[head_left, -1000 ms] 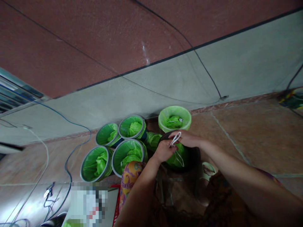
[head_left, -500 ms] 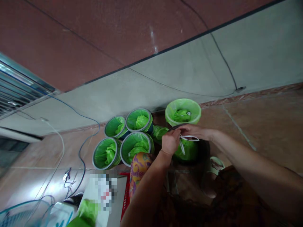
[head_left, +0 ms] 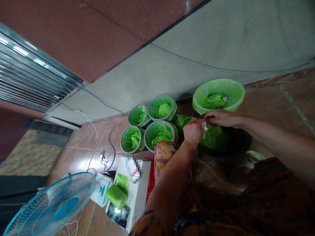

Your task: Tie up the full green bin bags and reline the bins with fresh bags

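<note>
My left hand (head_left: 194,133) is closed in a pinch on a thin white string (head_left: 204,127). Close beside it, my right hand (head_left: 219,117) also has its fingers together at the string, though its fingertips are partly hidden. Both hands are over the edge of a dark bin (head_left: 240,141) between my legs. A green plastic bag (head_left: 214,140) lies inside that bin, under the string. Just beyond my right hand stands a larger bin (head_left: 236,88) lined with light green plastic, with a bunched green bag in it.
Several grey-rimmed bins (head_left: 131,151) with green liners stand together left of my knee. A white box (head_left: 140,193) carries a folded green bundle (head_left: 116,196) and a phone (head_left: 118,214). Nearby are a blue fan (head_left: 65,208), a red basket (head_left: 150,180) and a floor cable (head_left: 112,147).
The view has turned, so the bins sit higher and farther right and the fan shows more fully. Between my hands, the long loose string loop has become a small bunch.
</note>
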`<state>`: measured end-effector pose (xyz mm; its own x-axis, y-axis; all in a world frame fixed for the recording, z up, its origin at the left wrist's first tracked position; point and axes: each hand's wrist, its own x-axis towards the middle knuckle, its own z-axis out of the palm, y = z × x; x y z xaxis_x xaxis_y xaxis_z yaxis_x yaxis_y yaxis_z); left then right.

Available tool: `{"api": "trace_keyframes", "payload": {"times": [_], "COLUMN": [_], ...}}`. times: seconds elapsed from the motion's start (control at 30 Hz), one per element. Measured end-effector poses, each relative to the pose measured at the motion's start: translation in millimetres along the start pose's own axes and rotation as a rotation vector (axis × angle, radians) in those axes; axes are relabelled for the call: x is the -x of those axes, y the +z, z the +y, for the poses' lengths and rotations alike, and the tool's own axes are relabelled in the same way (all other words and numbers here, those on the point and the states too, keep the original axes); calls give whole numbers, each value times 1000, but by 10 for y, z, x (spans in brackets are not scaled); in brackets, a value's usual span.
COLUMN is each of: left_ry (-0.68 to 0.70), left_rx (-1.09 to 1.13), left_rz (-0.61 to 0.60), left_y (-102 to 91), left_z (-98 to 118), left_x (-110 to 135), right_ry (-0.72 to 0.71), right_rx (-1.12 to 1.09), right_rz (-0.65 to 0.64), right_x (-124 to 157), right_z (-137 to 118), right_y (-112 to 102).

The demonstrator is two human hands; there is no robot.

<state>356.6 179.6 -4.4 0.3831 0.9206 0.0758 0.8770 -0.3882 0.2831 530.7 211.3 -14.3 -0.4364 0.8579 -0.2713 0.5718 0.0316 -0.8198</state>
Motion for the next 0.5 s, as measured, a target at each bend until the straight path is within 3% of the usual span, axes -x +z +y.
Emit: {"api": "trace_keyframes", "payload": {"times": [0.2,0.27,0.4,0.5], "left_ry": [-82,-121,-158,-313], "left_rx": [-11,2,75,297], "left_rz": [-71,-90,-103,-52], "left_y": [12,11,55,115], "left_z": [-71,-88,-123,-140], "left_x": [44,59,87,81], "right_ry": [10,40,247,356], "right_rx": [609,703,789,805], "right_rz": [192,192,198,260], "right_x": [-50,-45,-16,48], "right_z": [-199,-220,-169,-116], "right_y": [121,145,82,-59]}}
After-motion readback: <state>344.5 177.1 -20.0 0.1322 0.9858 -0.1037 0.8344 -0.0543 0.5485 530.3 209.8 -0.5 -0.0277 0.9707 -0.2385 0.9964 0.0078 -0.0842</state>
